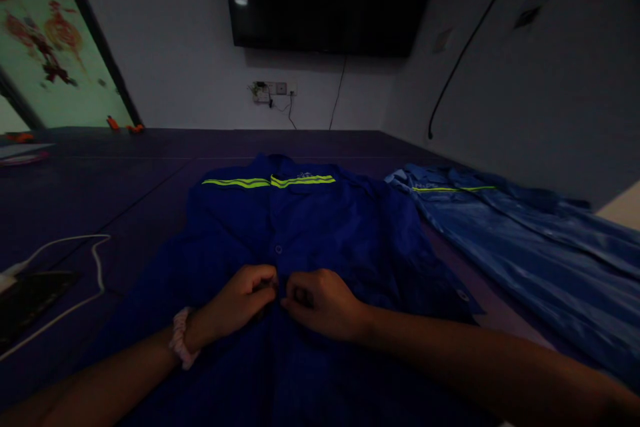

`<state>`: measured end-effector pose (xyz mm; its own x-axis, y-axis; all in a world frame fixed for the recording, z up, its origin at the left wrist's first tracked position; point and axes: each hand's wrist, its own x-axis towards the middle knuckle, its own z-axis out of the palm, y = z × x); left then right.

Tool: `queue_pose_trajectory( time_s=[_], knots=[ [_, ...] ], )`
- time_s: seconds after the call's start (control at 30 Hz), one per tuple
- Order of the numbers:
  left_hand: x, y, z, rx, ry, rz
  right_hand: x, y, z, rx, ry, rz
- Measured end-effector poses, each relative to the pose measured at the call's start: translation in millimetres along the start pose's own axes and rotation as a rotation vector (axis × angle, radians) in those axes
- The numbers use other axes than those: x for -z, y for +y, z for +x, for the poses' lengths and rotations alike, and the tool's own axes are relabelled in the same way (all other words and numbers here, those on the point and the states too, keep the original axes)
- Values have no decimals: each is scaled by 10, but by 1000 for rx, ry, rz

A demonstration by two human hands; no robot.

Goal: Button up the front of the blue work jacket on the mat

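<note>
Pinching the front placket of a dark blue work shirt (300, 233) spread flat on the purple surface (100, 180), the left hand (240, 300) and right hand (320, 303) meet mid-shirt, apparently buttoning; a lighter blue shirt (525, 240) lies right of it.

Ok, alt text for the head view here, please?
Two bare hands, left hand and right hand, pinch the front placket of a dark blue shirt spread on a dark surface. A lighter blue shirt lies to its right.
</note>
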<state>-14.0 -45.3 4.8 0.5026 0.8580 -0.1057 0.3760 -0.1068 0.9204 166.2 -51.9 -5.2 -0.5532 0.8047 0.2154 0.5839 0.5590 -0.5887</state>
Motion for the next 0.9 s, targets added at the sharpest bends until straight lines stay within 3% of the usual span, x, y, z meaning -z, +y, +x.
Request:
queue_pose_trajectory(
  time_s=[0.5, 0.7, 0.9],
  knots=[
    [-3, 31, -21, -37, -6, -47, -38, 16, 2, -31, 26, 93],
    [11, 20, -2, -134, 35, 94, -42, 21, 8, -61, 39, 134],
    [15, -5, 16, -129, 33, 171, -31, 23, 3, -51, 47, 141]
  ],
)
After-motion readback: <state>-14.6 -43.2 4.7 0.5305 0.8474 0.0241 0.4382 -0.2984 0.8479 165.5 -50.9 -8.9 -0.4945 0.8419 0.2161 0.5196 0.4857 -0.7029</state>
